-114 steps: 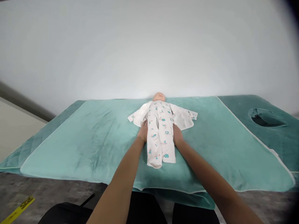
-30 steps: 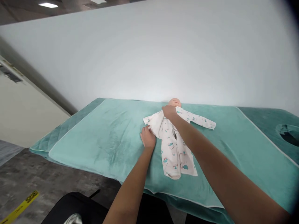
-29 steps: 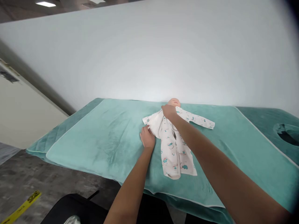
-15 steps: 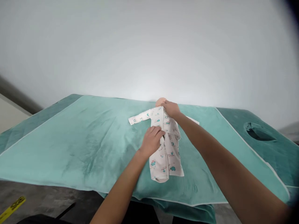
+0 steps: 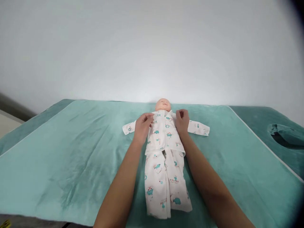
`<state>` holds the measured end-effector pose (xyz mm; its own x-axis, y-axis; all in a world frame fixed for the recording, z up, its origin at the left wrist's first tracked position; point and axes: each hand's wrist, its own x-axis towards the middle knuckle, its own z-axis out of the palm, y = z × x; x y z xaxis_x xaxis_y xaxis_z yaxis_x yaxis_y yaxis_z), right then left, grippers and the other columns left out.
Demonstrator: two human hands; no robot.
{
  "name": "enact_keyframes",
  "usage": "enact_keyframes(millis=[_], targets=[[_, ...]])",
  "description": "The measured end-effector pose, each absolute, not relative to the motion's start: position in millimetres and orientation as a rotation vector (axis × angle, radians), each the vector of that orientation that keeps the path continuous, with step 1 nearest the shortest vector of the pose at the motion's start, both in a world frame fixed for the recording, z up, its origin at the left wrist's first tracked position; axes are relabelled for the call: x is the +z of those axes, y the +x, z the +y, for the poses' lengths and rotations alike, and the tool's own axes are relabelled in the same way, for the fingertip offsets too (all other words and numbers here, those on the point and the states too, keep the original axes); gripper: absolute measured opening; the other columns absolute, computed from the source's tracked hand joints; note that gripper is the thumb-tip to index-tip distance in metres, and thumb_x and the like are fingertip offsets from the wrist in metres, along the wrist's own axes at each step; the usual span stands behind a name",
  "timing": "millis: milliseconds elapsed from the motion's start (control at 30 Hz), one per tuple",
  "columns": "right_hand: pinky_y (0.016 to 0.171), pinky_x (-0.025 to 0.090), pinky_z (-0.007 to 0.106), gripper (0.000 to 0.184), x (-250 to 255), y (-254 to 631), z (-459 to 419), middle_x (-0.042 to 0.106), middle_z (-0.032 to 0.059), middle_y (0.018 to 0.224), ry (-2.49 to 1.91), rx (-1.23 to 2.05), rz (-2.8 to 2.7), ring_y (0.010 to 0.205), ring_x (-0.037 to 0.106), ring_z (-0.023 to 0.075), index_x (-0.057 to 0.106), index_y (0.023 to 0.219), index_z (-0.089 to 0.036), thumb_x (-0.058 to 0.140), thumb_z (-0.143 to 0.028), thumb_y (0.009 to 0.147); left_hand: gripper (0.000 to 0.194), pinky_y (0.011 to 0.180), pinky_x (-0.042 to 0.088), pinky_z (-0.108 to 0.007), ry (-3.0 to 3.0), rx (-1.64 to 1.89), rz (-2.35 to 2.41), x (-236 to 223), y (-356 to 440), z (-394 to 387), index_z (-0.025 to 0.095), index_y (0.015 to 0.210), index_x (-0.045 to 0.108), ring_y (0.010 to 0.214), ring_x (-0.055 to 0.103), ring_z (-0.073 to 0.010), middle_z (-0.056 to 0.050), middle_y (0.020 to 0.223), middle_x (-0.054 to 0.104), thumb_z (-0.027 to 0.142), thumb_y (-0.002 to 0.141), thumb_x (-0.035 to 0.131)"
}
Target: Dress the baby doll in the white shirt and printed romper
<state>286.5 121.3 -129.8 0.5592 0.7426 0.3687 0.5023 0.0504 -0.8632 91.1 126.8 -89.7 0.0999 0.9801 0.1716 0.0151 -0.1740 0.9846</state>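
Doll [image 5: 163, 104]: laid on its back in the middle of the bed, head towards the wall, legs towards the person.
Shirt [image 5: 158, 136]: here it is, white with a teal animal print, spread over the chest, its hem lapped over the trousers' top.
Sleeves [image 5: 129, 127]: stretched out to both sides.
Trousers [image 5: 156, 186]: legs laid straight, side by side, a small gap shown at the crotch.
Left hand [image 5: 142, 128]: held at the shirt's edge by the shoulder, fingers [image 5: 149, 115] bent and partly parted; whether cloth is pinched cannot be told.
Right hand [image 5: 182, 123]: poised at the opposite shoulder, fingers curled in towards the thumb; any grip cannot be made out.
Massage bed [image 5: 71, 158]: covered in teal plush, a face hole [image 5: 286, 139] seen far right.
Wall [image 5: 152, 53]: plain white, met by the bed's far edge.
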Motion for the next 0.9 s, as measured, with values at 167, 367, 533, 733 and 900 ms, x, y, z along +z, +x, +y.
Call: enact_keyframes(millis=[167, 367, 533, 733, 900], targets=[[0.072, 0.043, 0.030, 0.040, -112.9, 286.0, 128.3, 0.063, 0.0007, 0.077, -1.590, 0.439, -1.397, 0.075, 0.056, 0.0179, 0.058, 0.079, -0.023, 0.045, -0.057, 0.094, 0.021, 0.071, 0.050, -0.032, 1.688, 1.020, 1.232, -92.7, 126.9, 178.3, 0.020, 0.093, 0.075, 0.077, 0.064, -0.0185, -0.004, 0.087, 0.073, 0.032, 0.084, 0.061], [0.063, 0.035, 0.029, 0.042, -93.5, 286.6, 136.8, 0.065, 0.0009, 0.073, -1.827, 0.511, -1.586, 0.069, 0.055, 0.0174, 0.053, 0.070, -0.023, 0.053, -0.060, 0.090, 0.013, 0.081, 0.047, -0.033, 1.903, 0.861, 1.384, -87.6, 143.6, 182.9, 0.021, 0.082, 0.071, 0.084, 0.064, -0.0201, -0.003, 0.090, 0.074, 0.020, 0.082, 0.058], [0.063, 0.033, 0.031, 0.043, -64.7, 272.3, 139.4, 0.068, 0.0083, 0.081, -2.028, 0.547, -1.669, 0.077, 0.059, 0.0228, 0.055, 0.074, -0.022, 0.042, -0.057, 0.096, 0.013, 0.078, 0.046, -0.032, 1.836, 1.014, 1.431, -88.0, 144.1, 180.1, 0.020, 0.082, 0.065, 0.081, 0.062, -0.0190, -0.005, 0.090, 0.072, 0.019, 0.087, 0.053], [0.064, 0.036, 0.032, 0.035, -72.7, 255.2, 140.4, 0.068, 0.0135, 0.094, -2.145, 0.522, -1.567, 0.080, 0.061, 0.0259, 0.058, 0.091, -0.020, 0.052, -0.054, 0.090, 0.010, 0.064, 0.045, -0.026, 1.351, 1.243, 1.174, -91.6, 148.1, 180.9, 0.017, 0.087, 0.064, 0.065, 0.059, -0.0135, -0.002, 0.076, 0.067, 0.026, 0.085, 0.060], [0.066, 0.035, 0.031, 0.016, -94.9, 260.3, 143.7, 0.066, 0.0074, 0.089, -2.020, 0.338, -1.510, 0.077, 0.056, 0.0206, 0.055, 0.083, -0.022, 0.050, -0.036, 0.091, 0.009, 0.069, 0.047, -0.027, 1.407, 1.219, 1.260, -90.3, 147.8, 181.9, 0.016, 0.087, 0.068, 0.070, 0.062, -0.0140, -0.003, 0.080, 0.071, 0.023, 0.082, 0.064]])
